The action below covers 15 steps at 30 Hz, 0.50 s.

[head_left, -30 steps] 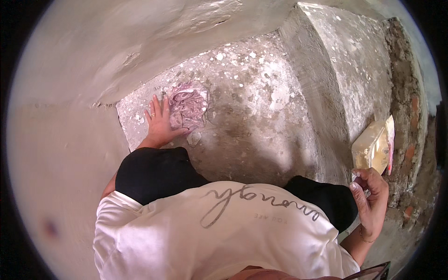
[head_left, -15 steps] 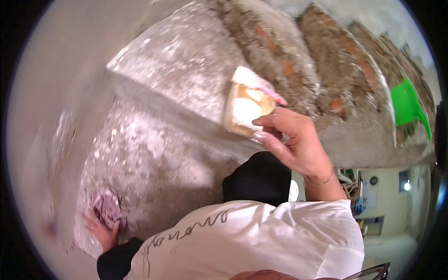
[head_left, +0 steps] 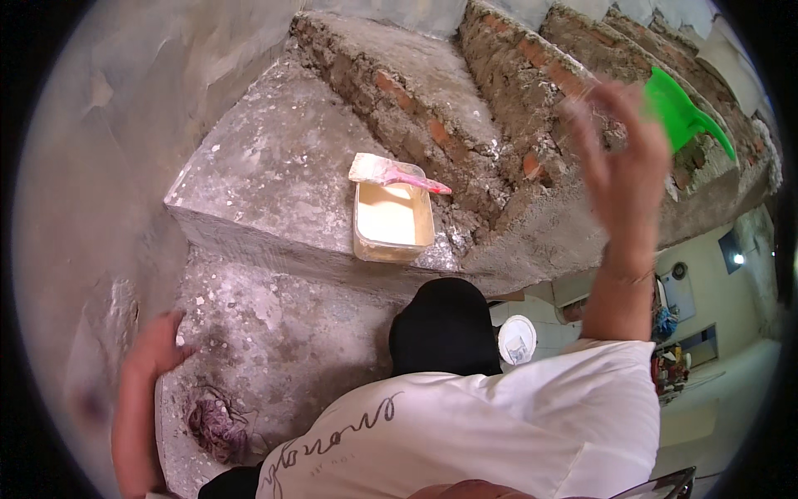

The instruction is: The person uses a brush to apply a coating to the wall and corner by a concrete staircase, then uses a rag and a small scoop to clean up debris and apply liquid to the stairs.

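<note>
- The right hand (head_left: 619, 154), bare and blurred, is raised over the rough upper steps, thumb and fingers apart; it overlaps the edge of a bright green plastic piece with a handle-like arm (head_left: 677, 112), and whether they touch cannot be told.
- The left hand (head_left: 158, 345) is well apart from the right, low beside the smooth grey plastered wall (head_left: 100, 208), thumb and fingers apart near the edge of the lower step; contact with the surface is unclear.
- A crumpled purple cloth-like bundle (head_left: 218, 426) lies on the speckled grey concrete lower step (head_left: 291, 349), near the left hand but apart from it.
- A translucent rectangular plastic tub (head_left: 391, 251) of cream-coloured liquid stands on the next step up, near its front edge, between the two hands.
- A flat brush with pale bristles and a pink-red handle (head_left: 409, 179) lies across the tub's far rim, covering part of the opening.
- The step's concrete riser (head_left: 266, 245) and a black-clothed knee (head_left: 445, 324) stand between the bundle and the tub.
- Beyond the knee, a round white container (head_left: 517, 339) sits on the pale tiled floor.
</note>
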Each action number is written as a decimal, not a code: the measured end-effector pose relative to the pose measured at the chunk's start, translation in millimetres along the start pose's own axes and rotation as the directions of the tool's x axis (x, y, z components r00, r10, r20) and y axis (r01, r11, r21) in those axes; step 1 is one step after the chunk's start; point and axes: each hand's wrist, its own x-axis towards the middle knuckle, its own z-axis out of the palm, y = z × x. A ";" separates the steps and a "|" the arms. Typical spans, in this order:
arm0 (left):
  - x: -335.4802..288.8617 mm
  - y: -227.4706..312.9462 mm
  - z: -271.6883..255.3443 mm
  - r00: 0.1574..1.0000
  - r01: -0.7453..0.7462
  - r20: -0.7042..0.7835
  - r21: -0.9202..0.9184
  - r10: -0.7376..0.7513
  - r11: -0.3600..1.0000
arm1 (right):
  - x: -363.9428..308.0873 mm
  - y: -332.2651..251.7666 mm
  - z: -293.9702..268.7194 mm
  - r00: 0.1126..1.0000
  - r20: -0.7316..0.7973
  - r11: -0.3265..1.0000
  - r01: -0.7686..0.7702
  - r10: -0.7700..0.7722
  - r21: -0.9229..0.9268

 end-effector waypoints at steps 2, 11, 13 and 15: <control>23.3 11.4 -11.6 0.999 -0.032 -0.040 -0.001 0.032 0.999 | 27.9 41.0 -8.5 0.998 -0.045 0.873 -0.052 0.034 -0.486; 57.3 75.8 -4.9 0.986 -0.147 0.048 -0.240 0.163 0.960 | 85.1 187.6 -56.4 0.660 0.313 0.495 -0.103 0.683 -0.863; 51.4 58.6 6.1 0.990 -0.087 0.083 -0.249 0.111 0.965 | 88.9 209.6 -54.9 0.493 0.523 0.583 0.040 0.696 -0.812; 45.6 38.2 20.6 0.991 -0.083 0.088 -0.189 0.101 0.978 | 83.0 255.4 -56.0 0.657 0.459 0.564 0.062 0.598 -0.824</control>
